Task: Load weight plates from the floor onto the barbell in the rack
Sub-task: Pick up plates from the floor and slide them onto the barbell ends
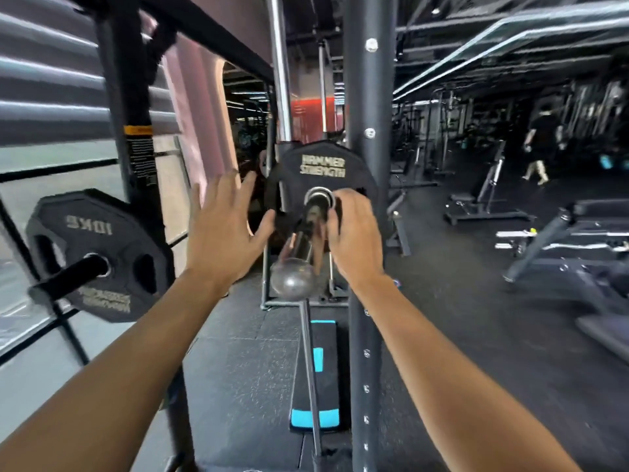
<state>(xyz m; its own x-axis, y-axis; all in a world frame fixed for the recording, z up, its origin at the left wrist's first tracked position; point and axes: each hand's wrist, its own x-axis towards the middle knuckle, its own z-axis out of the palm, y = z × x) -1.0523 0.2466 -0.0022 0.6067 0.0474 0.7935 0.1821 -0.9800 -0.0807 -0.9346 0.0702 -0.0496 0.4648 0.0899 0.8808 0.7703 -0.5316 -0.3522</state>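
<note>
Left hand: the left hand [223,229] is raised with fingers straight and spread, palm facing the plate on the bar; it holds nothing, and its thumb lies close to the plate's left edge, contact not discernible
Right hand: the right hand [352,233] has its fingers curled against the face of the plate beside the bar sleeve; whether it grips the plate or only presses on it cannot be told
Loaded plate: a black weight plate [323,172] lettered "HAMMER STRENGTH" sits upright on the barbell sleeve, its bore ringed in bright metal
Barbell: the chrome barbell sleeve [301,243] points toward the camera and passes through the plate; its rounded end cap [293,279] is nearest the viewer
Rack: a dark rack upright [369,131] with bolt holes stands just right of the plate
Stored plate: a black plate marked "10KG" [98,253] hangs on a storage peg [68,279] at the left
Floor: a black and blue step platform [318,376] lies on the dark rubber floor [238,369] below the bar
Background: a person [539,144] walks among benches at the far right
</note>
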